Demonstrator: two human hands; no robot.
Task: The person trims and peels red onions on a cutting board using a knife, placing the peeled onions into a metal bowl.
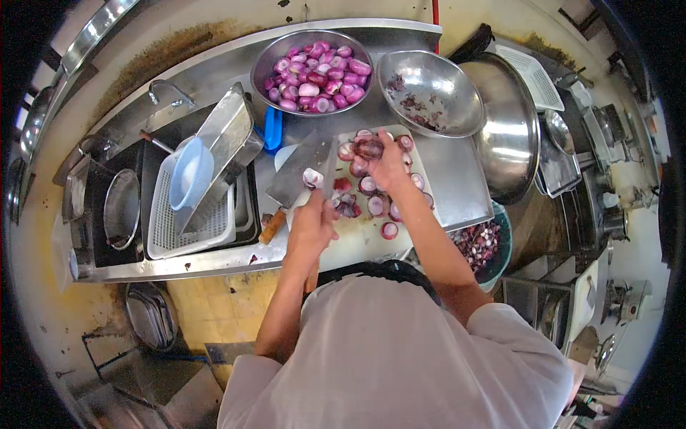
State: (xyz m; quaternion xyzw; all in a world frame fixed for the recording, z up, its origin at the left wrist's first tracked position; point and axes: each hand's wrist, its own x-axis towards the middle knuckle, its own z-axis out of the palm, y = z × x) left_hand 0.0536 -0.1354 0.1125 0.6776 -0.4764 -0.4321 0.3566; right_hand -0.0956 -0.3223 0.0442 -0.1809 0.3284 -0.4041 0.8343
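My left hand [312, 220] is closed around a knife [331, 166], its blurred blade pointing away from me and part of a wooden handle showing below the fist. In my right hand [387, 166] are red onions [369, 149], gripped over the cutting board [357, 239]; how many is hidden by the fingers. Several trimmed red onions [376, 206] lie on the board around that hand. Bits of peel [348, 206] sit near my left hand. A cleaver [296, 171] with a wooden handle rests at the left, with a pale onion piece [312, 177] on or over its blade.
Behind the board stand a steel bowl [259, 68] of peeled onions and another bowl [457, 89] with peel scraps. A large steel basin [511, 129] is at the right, above a green tub [506, 247] of trimmings. Left, a sink holds a white basket [161, 232] and a metal tray [221, 132].
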